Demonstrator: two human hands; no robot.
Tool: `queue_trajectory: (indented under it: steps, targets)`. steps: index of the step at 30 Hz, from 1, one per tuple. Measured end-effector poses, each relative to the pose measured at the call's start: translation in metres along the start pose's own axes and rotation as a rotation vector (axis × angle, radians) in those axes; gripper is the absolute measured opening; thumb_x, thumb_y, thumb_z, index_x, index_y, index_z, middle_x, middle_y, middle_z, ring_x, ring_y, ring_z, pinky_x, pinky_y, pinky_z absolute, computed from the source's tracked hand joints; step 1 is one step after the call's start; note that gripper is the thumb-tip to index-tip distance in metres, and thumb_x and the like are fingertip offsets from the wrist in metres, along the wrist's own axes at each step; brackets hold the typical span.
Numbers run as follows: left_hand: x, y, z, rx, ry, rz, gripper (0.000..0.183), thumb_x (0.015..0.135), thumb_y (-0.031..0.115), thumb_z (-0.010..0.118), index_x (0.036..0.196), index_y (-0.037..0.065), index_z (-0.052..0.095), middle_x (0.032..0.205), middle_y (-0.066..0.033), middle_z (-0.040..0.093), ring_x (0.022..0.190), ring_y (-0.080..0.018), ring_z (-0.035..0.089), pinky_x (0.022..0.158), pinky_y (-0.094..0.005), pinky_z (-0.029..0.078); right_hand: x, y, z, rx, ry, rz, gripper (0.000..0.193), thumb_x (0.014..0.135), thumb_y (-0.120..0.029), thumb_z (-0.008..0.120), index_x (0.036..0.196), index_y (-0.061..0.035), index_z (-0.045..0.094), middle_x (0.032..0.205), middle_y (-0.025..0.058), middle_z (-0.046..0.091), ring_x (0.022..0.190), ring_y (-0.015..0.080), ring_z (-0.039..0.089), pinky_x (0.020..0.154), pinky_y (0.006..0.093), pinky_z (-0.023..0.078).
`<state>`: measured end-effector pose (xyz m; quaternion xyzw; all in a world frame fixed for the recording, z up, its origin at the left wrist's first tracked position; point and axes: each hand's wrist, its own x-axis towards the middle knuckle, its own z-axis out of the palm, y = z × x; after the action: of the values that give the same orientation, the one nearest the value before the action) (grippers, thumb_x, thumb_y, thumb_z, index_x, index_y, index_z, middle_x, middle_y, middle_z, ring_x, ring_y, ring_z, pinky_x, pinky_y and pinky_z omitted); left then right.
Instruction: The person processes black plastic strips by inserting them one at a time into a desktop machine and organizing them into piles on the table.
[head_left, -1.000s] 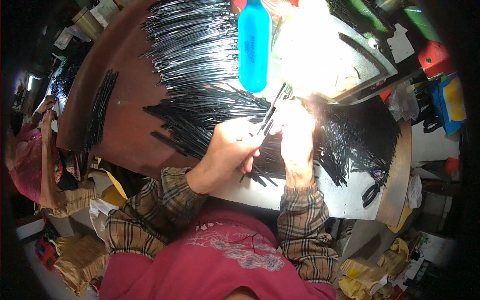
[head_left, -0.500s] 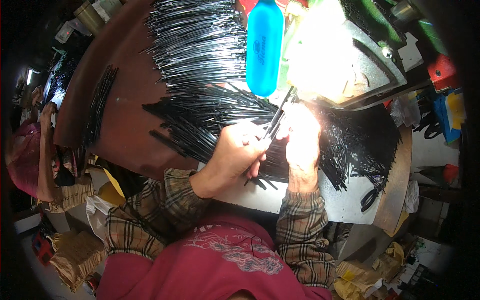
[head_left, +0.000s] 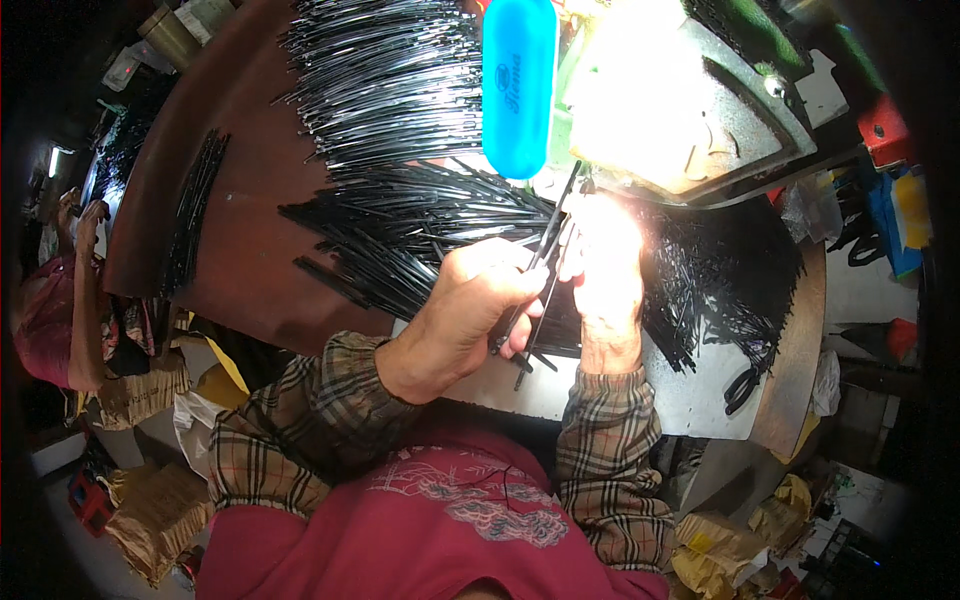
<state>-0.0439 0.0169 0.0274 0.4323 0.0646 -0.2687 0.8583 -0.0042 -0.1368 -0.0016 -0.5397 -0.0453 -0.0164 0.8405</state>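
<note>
My left hand [head_left: 455, 320] is closed around a few thin black strips [head_left: 549, 238], whose upper ends slant toward the machine and whose lower ends poke out below my fingers. My right hand [head_left: 608, 275] is closed at the same strips, fingertips against them just under the machine head [head_left: 640, 110]; strong glare washes out its fingers. Beneath and left of my hands lies a loose heap of black strips [head_left: 400, 220]. Farther off, a neat stack of similar strips with shiny ends [head_left: 385, 80] fills the far side of the table.
A blue rounded panel [head_left: 520, 90] stands on the machine's left. More black strips [head_left: 725, 280] spread at right, by black-handled scissors [head_left: 742, 390]. A small bundle [head_left: 195, 215] lies on the brown tabletop [head_left: 255, 240]. Another person's arm [head_left: 88, 300] shows at far left.
The strips in my left hand have fanned apart, with one now hanging lower below my fingers. My right hand has shifted slightly up toward the machine.
</note>
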Motion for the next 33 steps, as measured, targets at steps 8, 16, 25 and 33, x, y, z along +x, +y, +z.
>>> queue_trajectory:
  steps: [8, 16, 25, 33]
  targets:
    - [0.004, -0.005, 0.005, -0.005, 0.047, 0.0, 0.014, 0.084, 0.007, 0.056, 0.093, -0.004, 0.059, 0.073, -0.0081, 0.057, 0.048, -0.0114, 0.05, 0.04, -0.0224, 0.038, -0.002, -0.003, -0.002, -0.079, 0.027, -0.03, 0.019, 0.092, -0.015, 0.053, 0.092, 0.0023, 0.059, 0.064, 0.0023, 0.051, 0.048, 0.0075, 0.047, 0.044, 0.021, 0.041]
    - [0.004, -0.014, 0.009, 0.232, 0.213, 0.112, 0.013, 0.09, 0.013, 0.055, 0.095, 0.001, 0.053, 0.074, -0.0043, 0.057, 0.053, -0.0098, 0.054, 0.042, -0.0206, 0.042, 0.001, 0.017, -0.008, 0.047, -0.021, 0.03, 0.024, 0.094, -0.018, 0.049, 0.097, 0.0048, 0.056, 0.064, 0.0034, 0.051, 0.047, 0.0081, 0.047, 0.043, 0.0206, 0.04]
    - [-0.049, 0.02, -0.09, 0.792, 0.605, 0.558, 0.024, 0.098, 0.021, 0.048, 0.115, 0.008, 0.059, 0.074, 0.0051, 0.049, 0.063, -0.0001, 0.042, 0.055, -0.0153, 0.036, -0.005, 0.004, -0.018, -0.118, -0.126, 0.051, 0.054, 0.077, -0.025, 0.061, 0.111, 0.0153, 0.049, 0.084, 0.0123, 0.058, 0.054, 0.0091, 0.052, 0.047, 0.0198, 0.046]
    - [-0.085, 0.081, -0.241, 2.122, 1.337, 0.667, 0.051, 0.087, 0.023, 0.063, 0.131, 0.003, 0.048, 0.139, -0.0239, 0.038, 0.127, -0.0451, 0.034, 0.105, -0.0515, 0.029, -0.019, -0.001, -0.003, -0.291, -0.081, -0.123, 0.013, 0.09, -0.004, 0.053, 0.097, 0.0048, 0.059, 0.077, 0.0087, 0.061, 0.053, 0.006, 0.051, 0.046, 0.0183, 0.042]
